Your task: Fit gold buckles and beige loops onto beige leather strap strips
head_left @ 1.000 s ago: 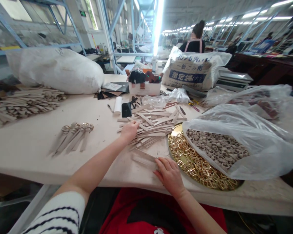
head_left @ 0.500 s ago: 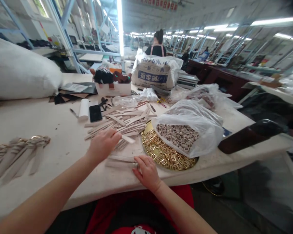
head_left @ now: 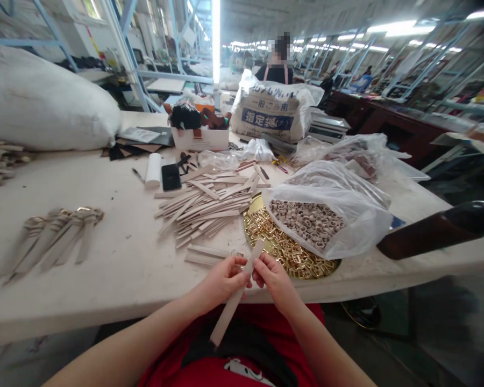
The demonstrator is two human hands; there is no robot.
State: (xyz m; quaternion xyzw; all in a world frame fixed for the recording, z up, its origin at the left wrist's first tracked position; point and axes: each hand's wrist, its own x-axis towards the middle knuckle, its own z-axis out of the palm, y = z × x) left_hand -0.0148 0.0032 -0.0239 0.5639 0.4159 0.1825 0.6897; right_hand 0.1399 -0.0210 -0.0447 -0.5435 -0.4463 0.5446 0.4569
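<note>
A flat beige strap strip (head_left: 228,318) slants over the table's front edge, its lower end above my lap. My left hand (head_left: 225,280) is closed around it near the upper part, thumb on top. At the strip's right side, my right hand (head_left: 277,279) pinches with thumb and fingers against its edge; whether a smaller piece is also between them is hidden. Just behind my hands lie a few strips (head_left: 207,253) with metal at their right end. Beyond is a heap of loose beige strips (head_left: 210,207). To the right, gold buckles (head_left: 302,264) fill a round tray (head_left: 256,203).
An open plastic bag (head_left: 363,226) of small beige loops (head_left: 306,220) overlaps the tray. A dark bottle (head_left: 439,230) lies at the right. Buckled straps (head_left: 64,236) are grouped at left. A phone (head_left: 171,177), a white roll (head_left: 153,171) and a box (head_left: 200,140) stand behind. A person (head_left: 277,67) is farther back.
My left hand has brought a strip from the heap toward me and to the right. My right hand has left the strips on the table and come to the held strip. The view has shifted slightly.
</note>
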